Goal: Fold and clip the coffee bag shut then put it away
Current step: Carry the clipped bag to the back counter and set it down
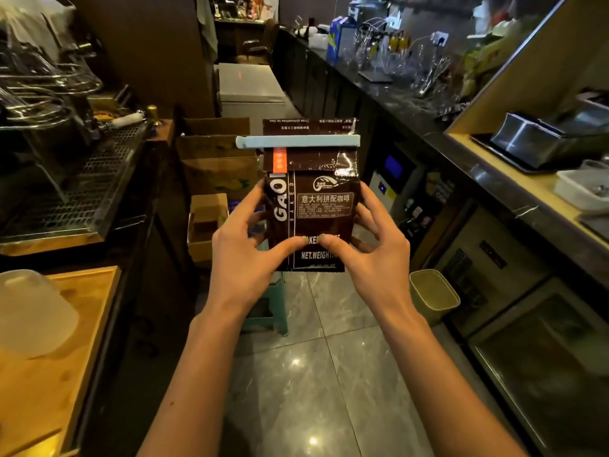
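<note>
I hold a dark brown coffee bag [313,206] upright in front of me, above the floor between two counters. Its top is folded over, and a long pale blue clip [298,141] lies across the fold, reaching past the bag's left edge. My left hand [245,249] grips the bag's lower left side with the thumb pressed on the front. My right hand [375,245] grips the lower right side the same way, and the two thumbs nearly meet on the print.
An espresso machine with a metal drip grate [82,189] stands on the left counter, a wooden tray [66,341] nearer me. Open cardboard boxes [214,159] and a green stool [273,308] sit on the floor ahead. A dark counter [445,133] with glassware runs along the right, fridges below.
</note>
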`<control>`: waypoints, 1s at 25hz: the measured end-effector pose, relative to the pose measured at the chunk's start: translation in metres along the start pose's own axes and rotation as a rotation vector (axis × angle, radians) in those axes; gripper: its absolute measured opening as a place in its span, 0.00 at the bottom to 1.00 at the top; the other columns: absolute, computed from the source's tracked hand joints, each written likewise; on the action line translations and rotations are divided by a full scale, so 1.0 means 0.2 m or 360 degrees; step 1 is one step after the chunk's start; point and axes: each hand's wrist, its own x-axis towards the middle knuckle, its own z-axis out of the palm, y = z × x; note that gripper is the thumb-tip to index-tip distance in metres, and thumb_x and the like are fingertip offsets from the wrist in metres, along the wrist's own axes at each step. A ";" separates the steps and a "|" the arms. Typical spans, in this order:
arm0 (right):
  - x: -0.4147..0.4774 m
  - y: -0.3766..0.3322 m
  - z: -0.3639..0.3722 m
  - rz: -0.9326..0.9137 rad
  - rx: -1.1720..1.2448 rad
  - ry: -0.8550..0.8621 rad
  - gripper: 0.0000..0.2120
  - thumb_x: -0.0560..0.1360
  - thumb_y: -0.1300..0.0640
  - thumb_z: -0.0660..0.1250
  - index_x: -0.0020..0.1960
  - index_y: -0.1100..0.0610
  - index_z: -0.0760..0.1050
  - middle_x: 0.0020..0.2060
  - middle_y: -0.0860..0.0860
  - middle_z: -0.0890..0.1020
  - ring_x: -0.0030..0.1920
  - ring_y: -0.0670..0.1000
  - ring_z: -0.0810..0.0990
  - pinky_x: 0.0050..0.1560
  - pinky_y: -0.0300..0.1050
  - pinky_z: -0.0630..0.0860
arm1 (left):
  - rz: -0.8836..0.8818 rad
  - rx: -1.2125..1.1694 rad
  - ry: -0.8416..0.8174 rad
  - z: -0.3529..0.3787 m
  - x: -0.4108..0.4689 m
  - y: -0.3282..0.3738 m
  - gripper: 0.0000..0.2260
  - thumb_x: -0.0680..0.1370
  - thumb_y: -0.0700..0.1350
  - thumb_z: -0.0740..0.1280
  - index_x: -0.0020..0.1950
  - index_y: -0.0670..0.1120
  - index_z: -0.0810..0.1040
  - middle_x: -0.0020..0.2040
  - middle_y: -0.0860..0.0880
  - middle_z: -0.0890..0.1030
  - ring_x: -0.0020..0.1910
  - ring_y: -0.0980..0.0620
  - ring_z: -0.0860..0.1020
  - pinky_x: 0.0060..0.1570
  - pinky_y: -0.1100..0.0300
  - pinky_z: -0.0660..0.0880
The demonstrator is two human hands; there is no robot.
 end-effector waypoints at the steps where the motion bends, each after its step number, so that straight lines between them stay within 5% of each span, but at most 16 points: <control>1: 0.01 0.01 0.01 0.0004 -0.0005 0.0008 0.39 0.69 0.55 0.78 0.74 0.42 0.64 0.62 0.34 0.78 0.65 0.38 0.75 0.59 0.45 0.80 | -0.0007 -0.0012 -0.0009 0.00 0.02 -0.02 0.42 0.64 0.56 0.77 0.76 0.57 0.64 0.59 0.74 0.72 0.61 0.70 0.74 0.58 0.61 0.78; 5: 0.09 0.07 0.04 0.0024 -0.0069 0.0043 0.39 0.68 0.55 0.78 0.74 0.43 0.65 0.60 0.33 0.78 0.62 0.33 0.75 0.56 0.34 0.78 | -0.0049 -0.0047 -0.0029 0.03 0.11 -0.09 0.42 0.65 0.51 0.79 0.76 0.58 0.64 0.61 0.69 0.73 0.65 0.62 0.74 0.60 0.50 0.78; 9: 0.24 0.20 0.01 0.0051 -0.0103 0.0070 0.39 0.68 0.54 0.78 0.74 0.43 0.65 0.58 0.33 0.78 0.61 0.32 0.75 0.53 0.28 0.75 | -0.0043 -0.0040 -0.0085 0.15 0.28 -0.19 0.41 0.66 0.50 0.79 0.75 0.57 0.64 0.64 0.65 0.73 0.65 0.61 0.74 0.60 0.52 0.78; 13: 0.46 0.39 -0.09 0.0082 -0.0110 0.0136 0.39 0.67 0.53 0.79 0.74 0.42 0.66 0.61 0.39 0.79 0.61 0.35 0.76 0.55 0.33 0.77 | -0.0047 -0.0076 -0.0122 0.38 0.49 -0.25 0.41 0.65 0.49 0.79 0.74 0.60 0.65 0.62 0.68 0.73 0.62 0.68 0.74 0.59 0.58 0.78; 19: 0.96 0.68 -0.35 0.0062 -0.0071 0.0171 0.39 0.68 0.52 0.78 0.74 0.41 0.65 0.62 0.42 0.78 0.62 0.39 0.76 0.57 0.45 0.80 | -0.0007 -0.0071 -0.0124 0.82 0.94 -0.30 0.40 0.65 0.49 0.79 0.75 0.58 0.65 0.63 0.64 0.75 0.63 0.64 0.75 0.59 0.56 0.78; 25: 1.40 0.94 -0.49 0.0069 -0.0075 0.0168 0.38 0.69 0.52 0.77 0.75 0.44 0.64 0.65 0.43 0.76 0.65 0.40 0.75 0.61 0.47 0.79 | -0.0026 -0.0066 -0.0137 1.15 1.35 -0.41 0.40 0.67 0.46 0.79 0.75 0.57 0.65 0.61 0.71 0.71 0.61 0.73 0.71 0.54 0.72 0.74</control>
